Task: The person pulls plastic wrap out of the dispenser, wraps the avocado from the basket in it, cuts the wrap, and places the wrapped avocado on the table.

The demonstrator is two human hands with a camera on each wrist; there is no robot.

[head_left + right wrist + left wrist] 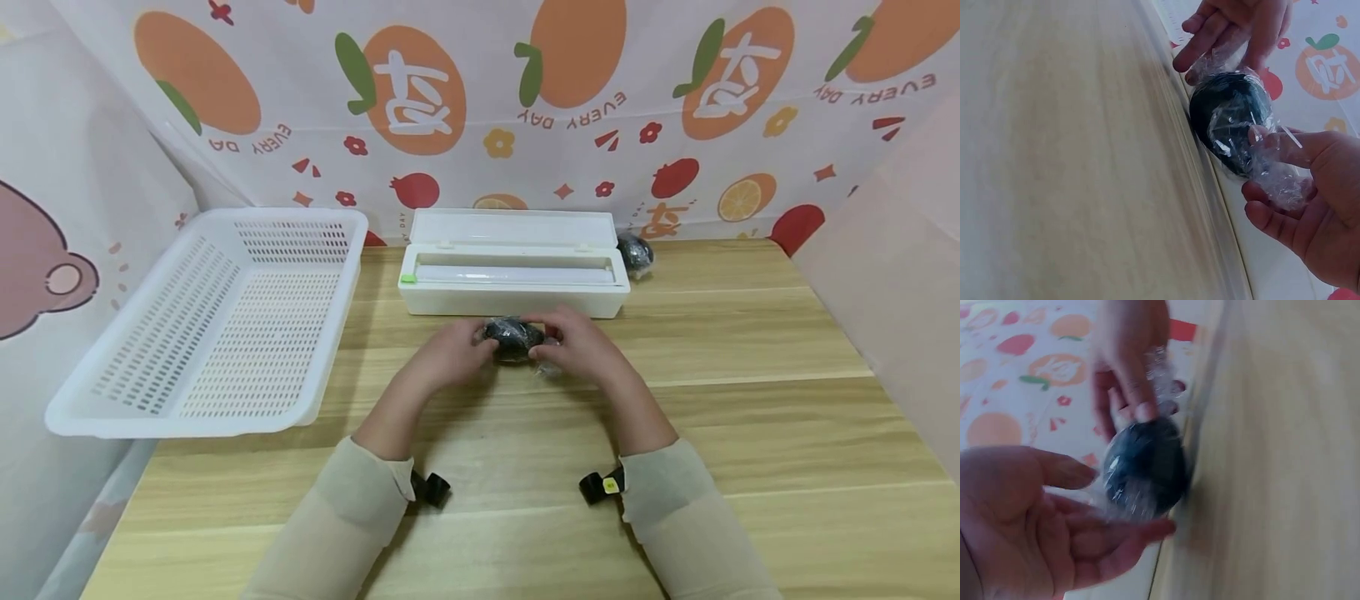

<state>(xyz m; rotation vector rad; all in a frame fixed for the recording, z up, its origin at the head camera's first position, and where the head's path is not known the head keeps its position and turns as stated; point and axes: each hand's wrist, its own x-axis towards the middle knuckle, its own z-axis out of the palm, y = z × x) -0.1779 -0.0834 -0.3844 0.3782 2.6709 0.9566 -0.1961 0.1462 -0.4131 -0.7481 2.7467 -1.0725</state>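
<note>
A dark, egg-shaped fruit [513,339] wrapped in clear cling film is held between both hands, just in front of the white cling film dispenser [517,300]. My left hand [459,350] holds its left end, thumb on the near side and fingers around the far side. At the other end my right hand [581,346] grips the fruit and its gathered film, a loose crumpled tail [1282,187] showing between thumb and fingers. In the left wrist view the wrapped fruit [1145,469] lies between the left thumb and fingers, with the right fingertips at its far end.
The dispenser's lid [513,227] stands open, showing a film roll [513,273] inside and a green slider [408,278] at its left end. Behind its right end lies another dark wrapped fruit [636,255]. A white plastic basket [341,308] stands at the left of the wooden table [750,483].
</note>
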